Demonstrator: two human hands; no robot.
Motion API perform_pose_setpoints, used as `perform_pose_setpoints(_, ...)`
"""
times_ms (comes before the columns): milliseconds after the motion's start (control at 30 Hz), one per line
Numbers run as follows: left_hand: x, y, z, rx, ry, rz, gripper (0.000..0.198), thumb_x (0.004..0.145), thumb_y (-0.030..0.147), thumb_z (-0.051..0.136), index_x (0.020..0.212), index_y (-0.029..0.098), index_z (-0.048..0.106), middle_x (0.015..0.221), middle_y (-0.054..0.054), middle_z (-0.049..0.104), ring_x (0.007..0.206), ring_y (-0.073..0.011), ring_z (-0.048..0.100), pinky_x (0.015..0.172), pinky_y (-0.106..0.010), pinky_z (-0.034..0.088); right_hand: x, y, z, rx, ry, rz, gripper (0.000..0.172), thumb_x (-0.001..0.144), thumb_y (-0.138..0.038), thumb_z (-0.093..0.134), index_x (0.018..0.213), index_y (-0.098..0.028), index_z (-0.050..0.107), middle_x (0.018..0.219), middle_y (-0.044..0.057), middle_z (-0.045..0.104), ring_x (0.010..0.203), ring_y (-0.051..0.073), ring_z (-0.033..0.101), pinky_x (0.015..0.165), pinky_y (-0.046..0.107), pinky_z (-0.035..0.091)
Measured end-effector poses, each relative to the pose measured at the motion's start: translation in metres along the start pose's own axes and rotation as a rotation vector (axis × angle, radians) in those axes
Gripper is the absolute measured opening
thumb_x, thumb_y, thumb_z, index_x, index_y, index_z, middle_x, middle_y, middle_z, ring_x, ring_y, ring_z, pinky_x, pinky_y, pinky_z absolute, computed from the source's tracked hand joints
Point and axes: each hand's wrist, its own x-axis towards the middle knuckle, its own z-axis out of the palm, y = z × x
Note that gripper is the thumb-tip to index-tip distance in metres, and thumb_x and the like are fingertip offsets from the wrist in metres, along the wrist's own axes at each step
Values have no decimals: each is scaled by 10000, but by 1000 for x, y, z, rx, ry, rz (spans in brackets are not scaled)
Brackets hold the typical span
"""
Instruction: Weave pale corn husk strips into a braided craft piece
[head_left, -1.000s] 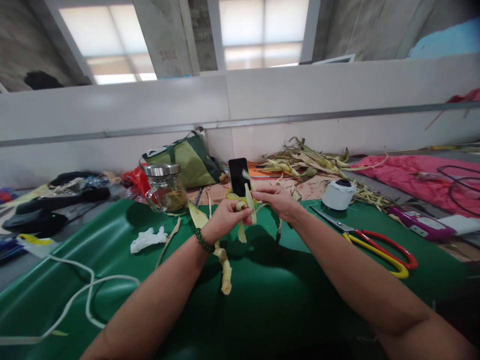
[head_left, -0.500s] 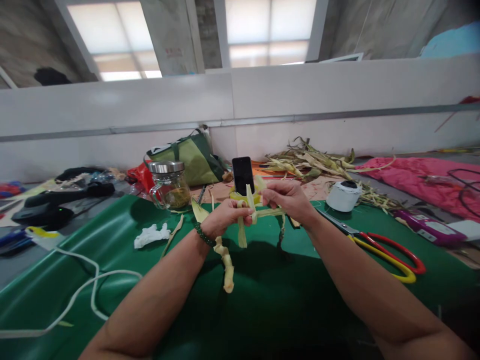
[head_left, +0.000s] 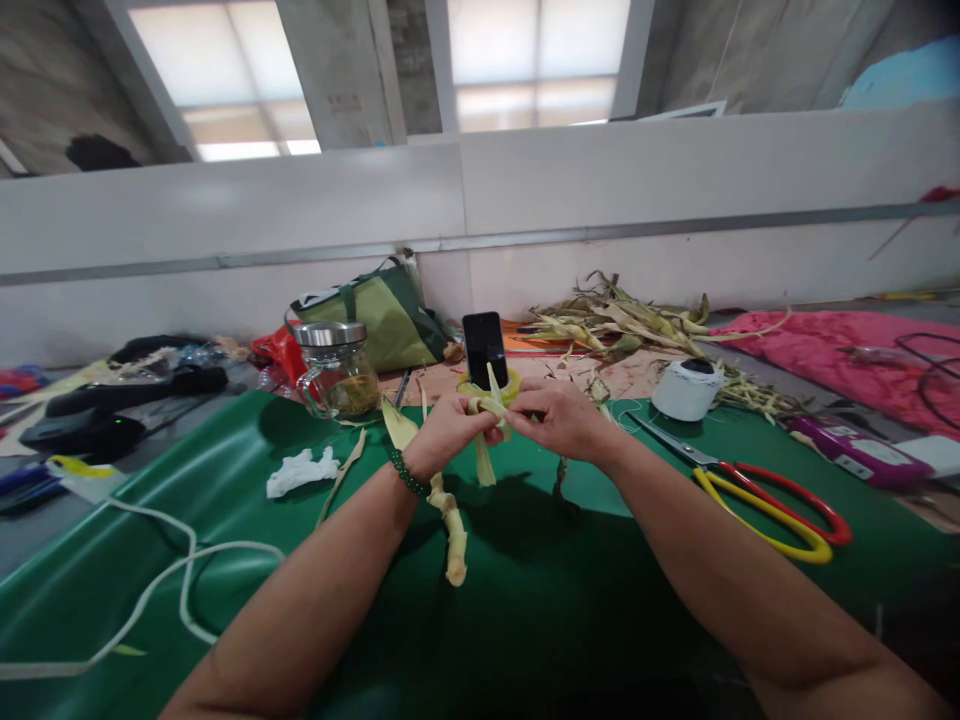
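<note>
Pale yellow-green husk strips [head_left: 486, 466], crossed and folded over one another, are held up above the green mat [head_left: 510, 590]. My left hand [head_left: 451, 432], with a green bead bracelet at the wrist, pinches them from the left. From the right, my right hand [head_left: 559, 418] pinches the strips close to the left fingertips. One strip end points up between the hands and another hangs down. Below my left wrist lies a knobbly pale root-like piece [head_left: 454, 545]. Behind the hands a phone [head_left: 485, 347] stands upright by a yellow ring [head_left: 511, 386], partly hidden.
Scissors [head_left: 772, 510] with red and yellow handles lie at right, near a white spool-like object [head_left: 686, 390]. A glass mug [head_left: 339, 375], a green bag [head_left: 390, 320] and dry husks [head_left: 622, 320] stand behind. White crumpled tissue [head_left: 301, 472] and a white cord [head_left: 187, 560] lie left.
My right hand has come down and inward, closer to my left hand. The strip that stretched to the right is now folded in between the fingers.
</note>
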Motion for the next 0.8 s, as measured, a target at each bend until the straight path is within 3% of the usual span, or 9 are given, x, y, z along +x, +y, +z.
perform_pose_setpoints(167,2,-4,-1,25,5,43,154,615,172,579,469,151,622,487,-17,638,499,-113,561,583,-222,466,-2,-2,-1,-144,-69,-62,231,817,-180,516,632,-157,651,706,27,566,628,92,488,578,220,304)
perform_pose_setpoints(333,3,-7,-1,64,35,37,140,593,114,586,464,154,619,468,-11,634,483,-121,570,543,-221,456,-2,-4,-1,-323,-53,-131,248,893,-221,464,801,-165,687,729,46,581,645,115,476,590,249,285)
perform_pose_setpoints(500,2,-5,1,93,77,19,182,591,43,538,458,149,602,457,2,623,461,-110,562,511,-205,436,-2,-9,-1,-450,-57,-116,308,911,-263,437,733,-153,662,733,56,566,626,116,439,560,269,238)
perform_pose_setpoints(667,1,-2,2,114,86,-1,184,604,53,538,453,146,584,453,1,614,447,-101,539,494,-200,415,-1,-15,0,-539,-124,-94,254,877,-225,468,728,-151,661,748,65,562,625,125,433,535,276,212)
perform_pose_setpoints(800,0,0,4,83,77,9,186,595,59,522,443,148,584,444,5,599,443,-95,522,499,-200,407,-2,-14,3,-472,-58,-59,295,897,-244,444,715,-149,655,741,60,546,620,120,434,533,264,238)
